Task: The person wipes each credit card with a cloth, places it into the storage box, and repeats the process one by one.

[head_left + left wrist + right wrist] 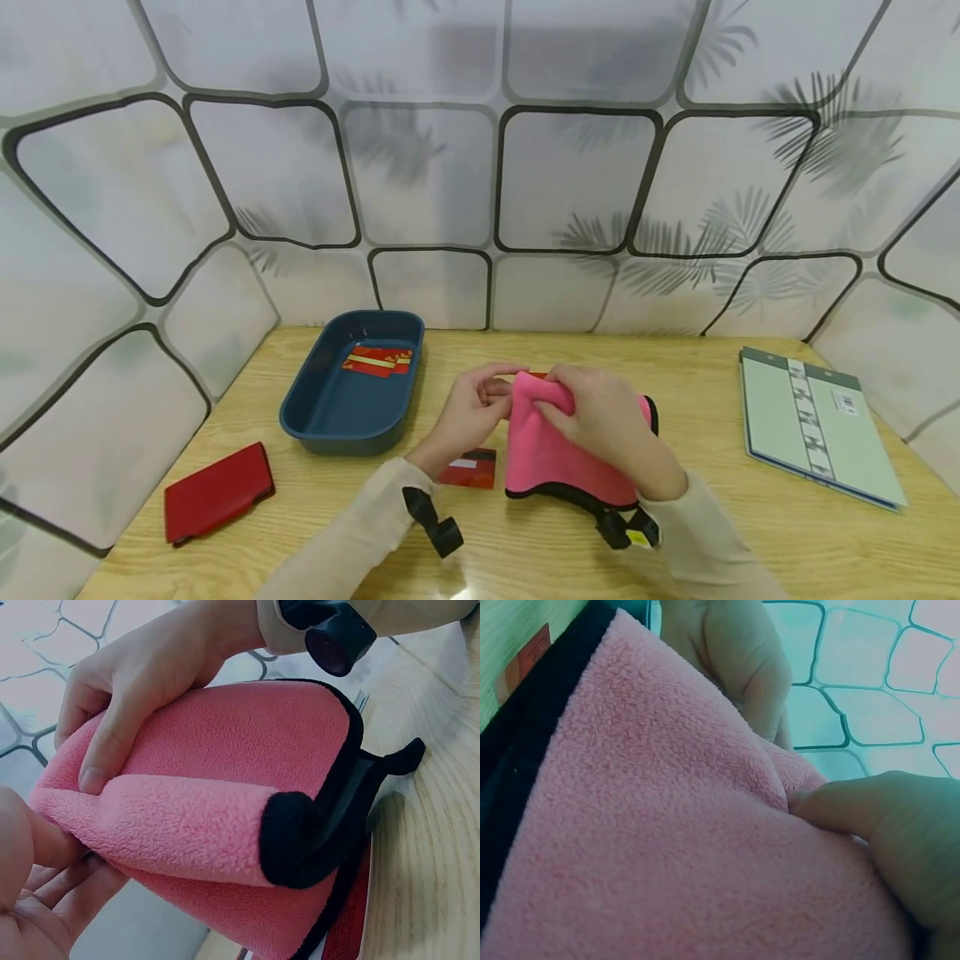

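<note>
While R hand (603, 412) pinched pink cloth (555, 458), L hand (472, 408) touched its edge, grip unclear; red card (476, 477) lay nr L hand, blue tray (352, 408) further L.

Passable: bench (701, 417) between pink cloth (558, 462) and green folder (832, 425), also the strip along the patterned backdrop (573, 179) | Tight: gap from blue tray (337, 445) to red wallet (217, 494) | Blocked: middle, by left hand (468, 415), right hand (603, 417), raised cloth
</note>
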